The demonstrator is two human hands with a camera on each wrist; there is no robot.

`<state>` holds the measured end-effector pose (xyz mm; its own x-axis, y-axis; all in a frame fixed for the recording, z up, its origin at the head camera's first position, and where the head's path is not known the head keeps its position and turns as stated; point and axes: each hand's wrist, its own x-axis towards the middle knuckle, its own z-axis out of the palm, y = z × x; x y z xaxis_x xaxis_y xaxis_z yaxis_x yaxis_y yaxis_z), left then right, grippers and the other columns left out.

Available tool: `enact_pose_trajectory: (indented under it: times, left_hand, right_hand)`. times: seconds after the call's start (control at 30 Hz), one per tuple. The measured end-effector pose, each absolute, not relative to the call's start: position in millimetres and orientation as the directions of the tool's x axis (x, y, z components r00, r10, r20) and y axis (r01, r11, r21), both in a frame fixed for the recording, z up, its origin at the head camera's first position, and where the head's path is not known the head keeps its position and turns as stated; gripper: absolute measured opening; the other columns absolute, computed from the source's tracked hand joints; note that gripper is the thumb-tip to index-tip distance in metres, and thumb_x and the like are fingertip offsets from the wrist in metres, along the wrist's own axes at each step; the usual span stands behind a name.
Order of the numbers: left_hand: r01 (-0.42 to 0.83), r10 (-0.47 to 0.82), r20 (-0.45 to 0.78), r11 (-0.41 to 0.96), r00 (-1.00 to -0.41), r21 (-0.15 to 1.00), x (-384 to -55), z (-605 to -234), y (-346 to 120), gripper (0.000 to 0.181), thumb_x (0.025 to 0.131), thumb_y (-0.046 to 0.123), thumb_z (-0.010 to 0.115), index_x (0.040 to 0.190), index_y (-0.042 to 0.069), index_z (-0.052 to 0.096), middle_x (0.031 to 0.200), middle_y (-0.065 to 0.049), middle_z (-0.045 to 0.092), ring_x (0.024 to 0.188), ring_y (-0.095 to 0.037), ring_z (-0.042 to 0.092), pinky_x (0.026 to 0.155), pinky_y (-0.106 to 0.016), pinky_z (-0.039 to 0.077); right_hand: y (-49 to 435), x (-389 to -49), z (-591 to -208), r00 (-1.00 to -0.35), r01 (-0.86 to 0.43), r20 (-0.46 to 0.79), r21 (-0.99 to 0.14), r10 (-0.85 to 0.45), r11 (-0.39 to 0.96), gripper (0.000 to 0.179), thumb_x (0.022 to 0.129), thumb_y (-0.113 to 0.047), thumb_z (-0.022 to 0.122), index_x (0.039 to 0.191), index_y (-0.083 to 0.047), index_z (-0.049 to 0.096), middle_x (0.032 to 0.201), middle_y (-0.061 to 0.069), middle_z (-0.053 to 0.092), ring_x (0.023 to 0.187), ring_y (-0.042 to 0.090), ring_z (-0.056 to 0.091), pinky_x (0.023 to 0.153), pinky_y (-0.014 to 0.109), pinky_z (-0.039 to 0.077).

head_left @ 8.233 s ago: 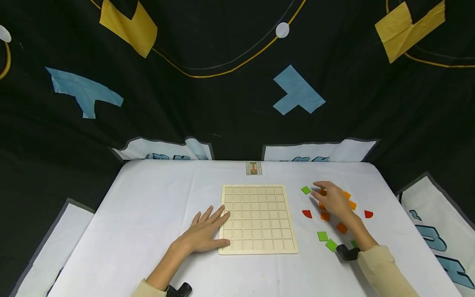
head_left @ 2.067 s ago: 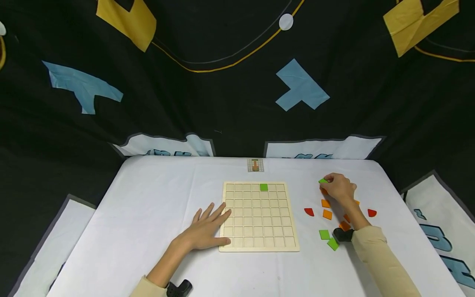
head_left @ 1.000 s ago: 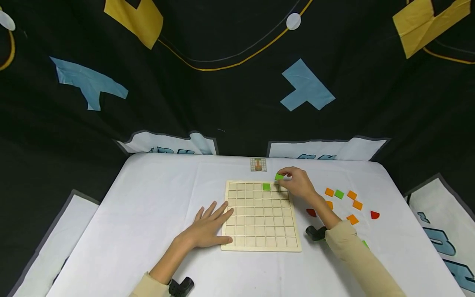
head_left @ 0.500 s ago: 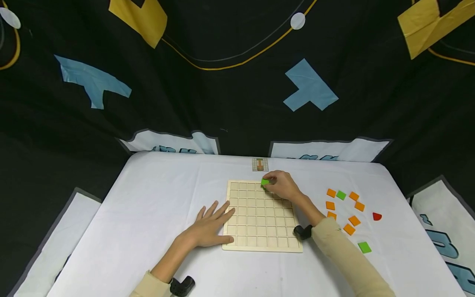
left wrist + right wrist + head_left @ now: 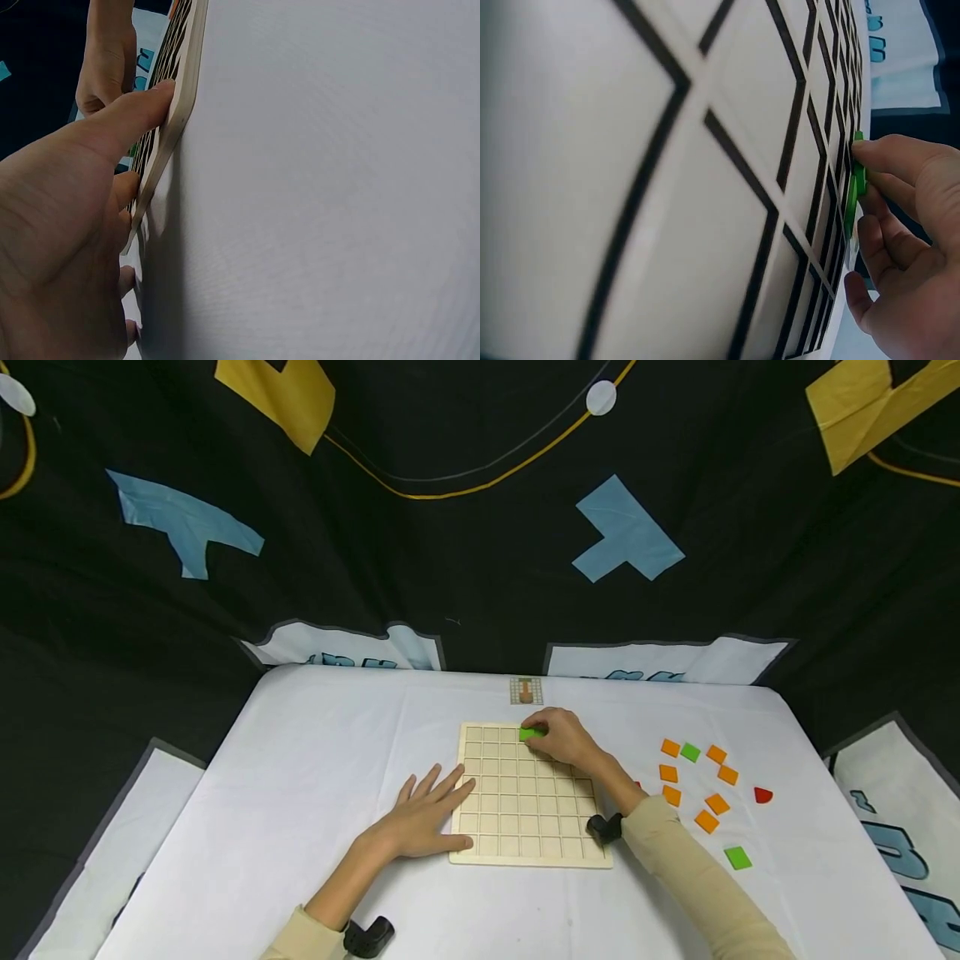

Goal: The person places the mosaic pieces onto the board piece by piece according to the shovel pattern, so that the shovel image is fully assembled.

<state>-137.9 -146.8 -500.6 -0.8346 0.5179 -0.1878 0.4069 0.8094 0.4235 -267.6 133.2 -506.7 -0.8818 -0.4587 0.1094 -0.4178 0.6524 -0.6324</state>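
"Head view: where's the flat green square tile [image 5: 528,735]?"
"At the far row of the pale wooden grid board [image 5: 525,827], left of the right hand [image 5: 567,739], the nearer hand. Square, so no long axis. The left hand [image 5: 416,825] lies spread at the board's left edge."
"Left wrist?"
"Thumb on the board's rim."
"Right wrist?"
"Fingertips nearly together, pinching that tile; a second green tile [image 5: 850,208] shows just beside it."

The right hand [image 5: 558,737] covers part of a green tile [image 5: 528,735] in the head view, and one red piece [image 5: 638,784] barely peeks past the forearm [image 5: 617,779]. Card's [image 5: 526,691] way too small to make out — and the right wrist view has the board [image 5: 694,217] blurry up close, plus cut off.
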Motion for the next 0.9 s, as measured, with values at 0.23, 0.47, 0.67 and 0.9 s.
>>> enact_pose_trajectory:
  times: [0.23,0.47,0.67,0.9]
  left_hand:
    - [0.41,0.519,-0.185,0.809,-0.834,0.422,-138.9,-501.3,-146.8,0.085,0.09,0.057,0.064,0.158,0.018,0.032,0.165,-0.007,0.016,0.15,-0.039,0.004,0.113,-0.067,0.003]
    - [0.408,0.522,-0.188,0.805,-0.832,0.43,-140.2,-501.9,-148.2,0.085,0.09,0.058,0.063,0.158,0.018,0.032,0.166,-0.006,0.015,0.15,-0.039,0.004,0.113,-0.067,0.003]
    - [0.408,0.524,-0.194,0.806,-0.829,0.43,-140.6,-501.5,-147.8,0.086,0.09,0.059,0.064,0.158,0.018,0.032,0.165,-0.007,0.016,0.15,-0.04,0.005,0.113,-0.068,0.004]
    - [0.398,0.514,-0.202,0.812,-0.833,0.426,-140.4,-500.6,-146.6,0.087,0.088,0.059,0.066,0.158,0.019,0.032,0.165,-0.006,0.017,0.15,-0.039,0.006,0.113,-0.067,0.004]
  right_hand:
    - [131.5,-268.8,-504.9,-0.879,-0.414,0.08,-0.62,-0.471,0.667,0.022,0.088,-0.009,0.076,0.109,-0.006,0.077,0.108,0.007,0.071,0.098,0.024,0.062,0.084,0.039,0.052]
    - [129.4,-268.3,-501.5,-0.871,-0.421,0.069,-0.617,-0.487,0.665,0.022,0.088,-0.007,0.075,0.111,-0.006,0.076,0.109,0.007,0.07,0.098,0.025,0.063,0.086,0.041,0.052]
    - [127.7,-267.3,-500.1,-0.88,-0.404,0.05,-0.598,-0.472,0.692,0.022,0.088,-0.007,0.076,0.11,-0.006,0.076,0.109,0.007,0.07,0.1,0.025,0.064,0.088,0.041,0.051]
    - [125.5,-265.8,-498.4,-0.891,-0.382,0.034,-0.594,-0.452,0.708,0.023,0.086,-0.008,0.078,0.109,-0.007,0.076,0.107,0.005,0.068,0.101,0.024,0.064,0.09,0.04,0.05]
